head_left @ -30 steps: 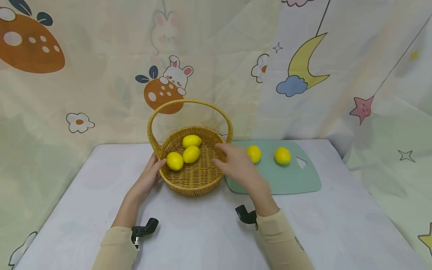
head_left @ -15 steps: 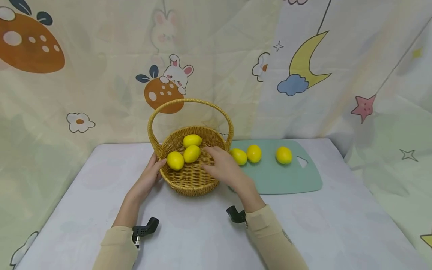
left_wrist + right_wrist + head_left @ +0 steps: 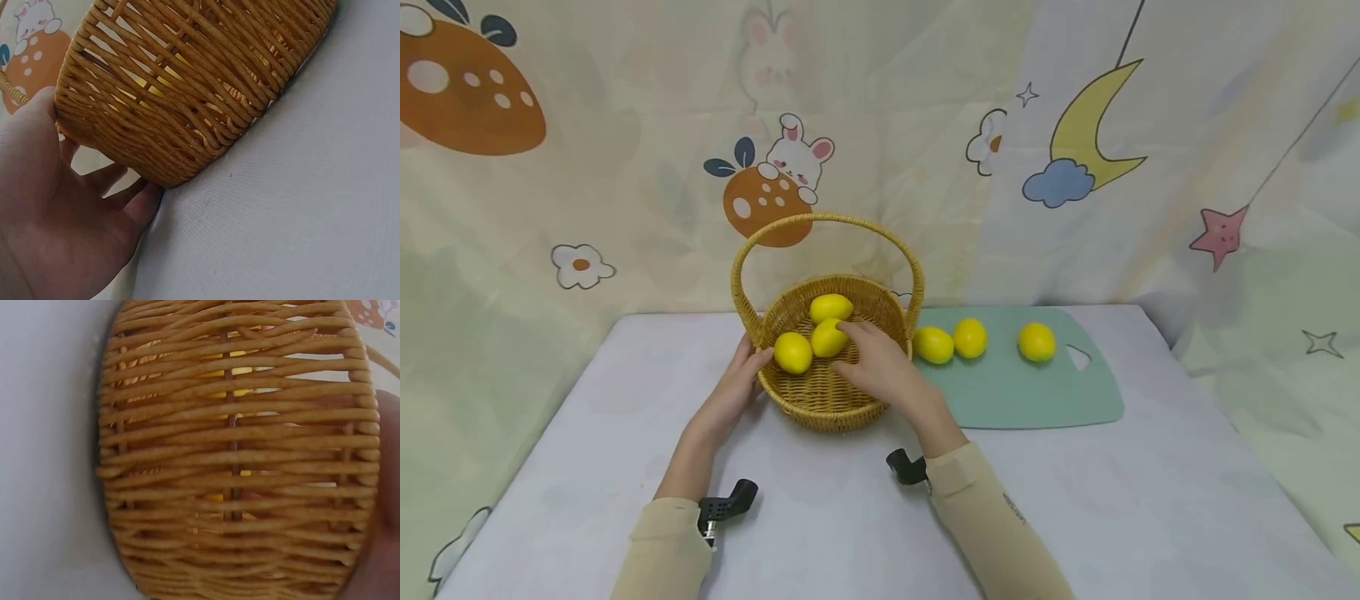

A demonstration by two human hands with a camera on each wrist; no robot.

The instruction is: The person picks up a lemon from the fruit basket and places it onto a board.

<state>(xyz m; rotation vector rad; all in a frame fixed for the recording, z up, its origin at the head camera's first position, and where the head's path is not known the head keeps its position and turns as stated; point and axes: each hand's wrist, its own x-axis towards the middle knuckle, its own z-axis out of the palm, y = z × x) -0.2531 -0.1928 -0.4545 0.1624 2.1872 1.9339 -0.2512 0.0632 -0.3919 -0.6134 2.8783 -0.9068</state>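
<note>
A wicker basket [image 3: 820,413] with a tall handle stands on the table, holding three lemons. My left hand [image 3: 730,397] grips its left side, the thumb at the rim and the fingers against the outer wall [image 3: 175,94]. Over the basket's right part reaches my right hand [image 3: 883,367], thumb and fingers spread apart. Its fingertips are at the right edge of the middle lemon [image 3: 826,340]; whether they touch it I cannot tell. The left lemon [image 3: 793,353] and back lemon [image 3: 831,307] lie beside it. In the right wrist view the basket wall hides most of that hand.
A green cutting board [image 3: 1022,396] lies right of the basket. On it sit a lemon [image 3: 934,345] close to the basket, a second lemon [image 3: 970,338] beside that one, and a third lemon [image 3: 1037,342] near the board's handle hole. A printed curtain [image 3: 910,125] hangs behind the table.
My right hand has moved left across the basket's rim to the middle lemon, uncovering a lemon on the board. The left hand keeps its hold, and the view has shifted slightly.
</note>
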